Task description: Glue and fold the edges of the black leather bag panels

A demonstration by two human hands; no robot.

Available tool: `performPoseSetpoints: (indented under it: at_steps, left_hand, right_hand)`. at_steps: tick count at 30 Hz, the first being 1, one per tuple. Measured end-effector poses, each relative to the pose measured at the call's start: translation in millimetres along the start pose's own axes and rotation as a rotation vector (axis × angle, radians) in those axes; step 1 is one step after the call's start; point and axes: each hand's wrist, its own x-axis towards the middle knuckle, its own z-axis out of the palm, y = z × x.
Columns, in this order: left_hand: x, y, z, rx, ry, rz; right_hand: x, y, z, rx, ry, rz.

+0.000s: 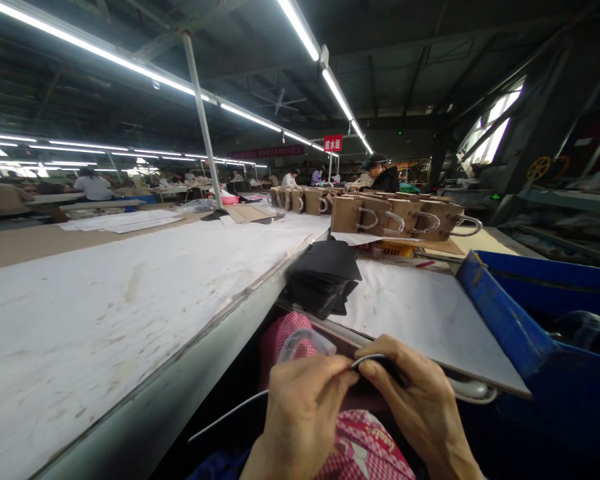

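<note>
Above my lap, my left hand and my right hand are close together, both closed in a pinch. A thin whitish strip trails out to the left from behind my left hand. Between my fingertips a pale edge bends into a small curve, and my right hand grips it along with a small dark piece mostly hidden by the fingers. Just beyond my hands, a stack of black flat pieces rests at the near corner of the lower work surface.
A white-covered table fills the left. The lower white board lies ahead on the right, beside a blue bin. Brown box-like bags with wrapped handles stand in rows behind. A red-checked cloth covers my lap. People sit farther back.
</note>
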Motion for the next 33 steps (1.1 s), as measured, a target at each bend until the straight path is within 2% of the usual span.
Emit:
performPoseSetpoints:
  at_steps: [2, 6, 9, 13, 19, 23, 28, 33]
  left_hand:
    - [0.6, -3.2, -3.9, 0.012, -0.065, -0.042]
    - [0.8, -6.3, -25.2, 0.155, -0.218, -0.205]
    - [-0.8, -5.1, -37.8, 0.233, -0.236, -0.201]
    - [-3.3, -1.8, -42.1, 0.228, -0.234, -0.184]
    - [-3.5, -3.0, -46.5, 0.207, -0.242, -0.024]
    - [0.0, -7.4, -45.6, 0.110, -0.278, -0.106]
    - [7.2, -8.9, -31.7, 0.066, -0.243, -0.248]
    - [21.0, 2.6, -18.3, 0.043, -0.266, -0.207]
  right_hand:
    - [-1.3, -1.7, -4.4, -0.112, 0.033, 0.003]
    - [-5.4, 6.9, -13.6, -0.097, 0.342, 0.080]
    - [-7.3, 18.2, -18.8, -0.003, 0.402, 0.128]
    - [-5.7, 25.6, -18.4, 0.109, 0.469, 0.176]
    - [4.8, 32.5, -11.6, 0.273, 0.424, 0.210]
    - [5.3, 39.5, -9.3, 0.282, 0.405, 0.204]
    - [-2.7, 33.5, -9.0, 0.188, 0.382, 0.043]
    - [-5.1, 20.5, -9.5, 0.156, 0.353, -0.055]
